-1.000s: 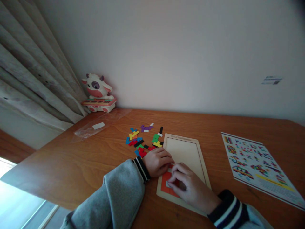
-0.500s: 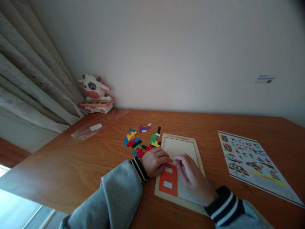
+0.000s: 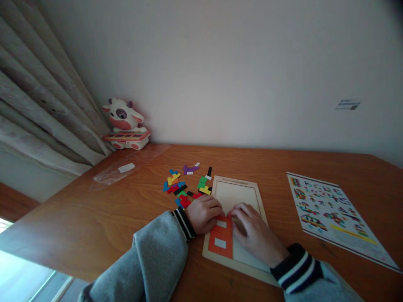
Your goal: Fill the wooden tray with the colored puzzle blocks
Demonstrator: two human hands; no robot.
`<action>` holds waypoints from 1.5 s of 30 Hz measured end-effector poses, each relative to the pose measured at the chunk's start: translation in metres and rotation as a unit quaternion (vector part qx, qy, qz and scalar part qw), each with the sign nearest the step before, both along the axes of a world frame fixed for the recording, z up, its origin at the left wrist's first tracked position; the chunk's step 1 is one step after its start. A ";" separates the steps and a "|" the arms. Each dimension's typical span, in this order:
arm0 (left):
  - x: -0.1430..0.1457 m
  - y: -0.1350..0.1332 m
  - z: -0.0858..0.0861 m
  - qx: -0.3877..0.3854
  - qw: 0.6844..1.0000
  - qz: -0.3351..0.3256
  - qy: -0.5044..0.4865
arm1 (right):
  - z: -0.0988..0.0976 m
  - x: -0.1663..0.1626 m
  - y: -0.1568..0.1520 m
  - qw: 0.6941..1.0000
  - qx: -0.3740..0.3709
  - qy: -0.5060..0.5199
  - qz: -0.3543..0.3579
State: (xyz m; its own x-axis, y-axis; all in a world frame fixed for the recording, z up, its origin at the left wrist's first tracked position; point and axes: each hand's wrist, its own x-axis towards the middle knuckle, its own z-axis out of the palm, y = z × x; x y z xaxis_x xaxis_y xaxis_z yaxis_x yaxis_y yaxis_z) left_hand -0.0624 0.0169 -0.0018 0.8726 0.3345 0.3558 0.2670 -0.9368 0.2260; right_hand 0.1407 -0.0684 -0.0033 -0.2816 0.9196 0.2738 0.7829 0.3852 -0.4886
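A pale wooden puzzle tray (image 3: 237, 265) lies flat on the table between my hands. Orange puzzle pieces (image 3: 224, 235) fill a block along its near left side, leaving two pale openings in the block. My left hand (image 3: 205, 213) rests over the tray's left edge, its fingers curled onto the upper part of the orange block. From the right, my right hand (image 3: 255, 235) reaches over the tray, with index fingertip and thumb against the block's upper right corner and edge. The undersides of my fingers are hidden.
Loose coloured puzzle pieces (image 3: 185, 203) are scattered beyond my left hand. A printed pattern sheet (image 3: 333, 209) lies to the right. Farther left are a clear plastic bag (image 3: 108, 178) and a cow toy with a keyboard (image 3: 126, 126), near the curtain (image 3: 44, 100).
The tray has turned or shifted very slightly. My fingertips have drawn apart a little, and my right ones sit lower, against the orange block. More of its top edge shows.
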 end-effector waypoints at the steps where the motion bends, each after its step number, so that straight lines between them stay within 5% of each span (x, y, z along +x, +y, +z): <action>1: 0.000 0.000 0.000 -0.002 1.000 0.000 0.000 | 0.001 0.001 0.000 1.000 -0.007 -0.001 0.004; 14: -0.001 -0.001 0.000 -0.007 1.000 -0.006 -0.005 | 0.005 0.007 -0.003 0.995 -0.085 -0.012 0.053; 45: -0.001 -0.001 -0.001 0.004 1.000 0.000 -0.007 | 0.008 0.005 0.000 0.997 -0.053 0.044 0.034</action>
State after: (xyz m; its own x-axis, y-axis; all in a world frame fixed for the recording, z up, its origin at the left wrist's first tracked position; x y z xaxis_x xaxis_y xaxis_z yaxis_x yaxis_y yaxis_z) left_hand -0.0634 0.0158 -0.0026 0.8680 0.3314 0.3699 0.2637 -0.9387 0.2221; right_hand 0.1458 -0.0682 0.0048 -0.3230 0.9243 0.2034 0.7085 0.3787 -0.5955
